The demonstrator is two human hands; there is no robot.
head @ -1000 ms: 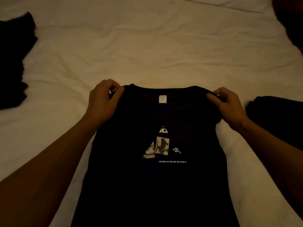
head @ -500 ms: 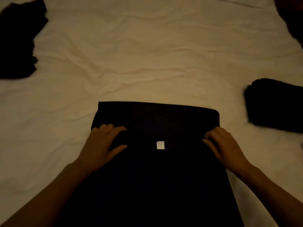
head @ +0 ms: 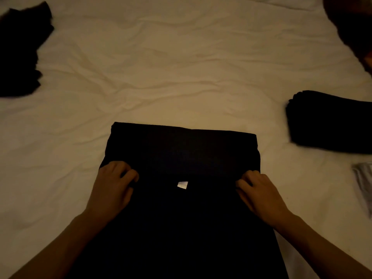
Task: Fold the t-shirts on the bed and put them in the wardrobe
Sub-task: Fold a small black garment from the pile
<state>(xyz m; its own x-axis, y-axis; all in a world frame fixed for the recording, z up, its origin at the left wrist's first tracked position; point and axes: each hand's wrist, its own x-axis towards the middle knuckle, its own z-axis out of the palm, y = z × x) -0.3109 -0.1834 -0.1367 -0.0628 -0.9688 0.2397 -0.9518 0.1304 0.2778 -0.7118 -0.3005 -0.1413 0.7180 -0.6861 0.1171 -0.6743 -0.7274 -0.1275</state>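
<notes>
Two hands at work: both rest on one dark t-shirt, on a bed seen from above.
Bed sheet (head: 181,67): pale and wrinkled, it fills the view and carries everything else.
T-shirt (head: 181,154): black, lying flat at centre and near edge, its far part folded toward the person in a band with a straight far edge.
Folded stack (head: 332,125): dark clothes on the right, well apart from the t-shirt.
Loose dark clothes (head: 18,51): crumpled at far left.
Left hand (head: 112,188): fingers curled and pinching the band's left near corner.
Right hand (head: 259,192): fingers curled onto the band's right near corner, gripping the cloth.
Pale garment (head: 364,182): partly cut off at right edge.
Neck label (head: 182,185): small, white, between the hands.
</notes>
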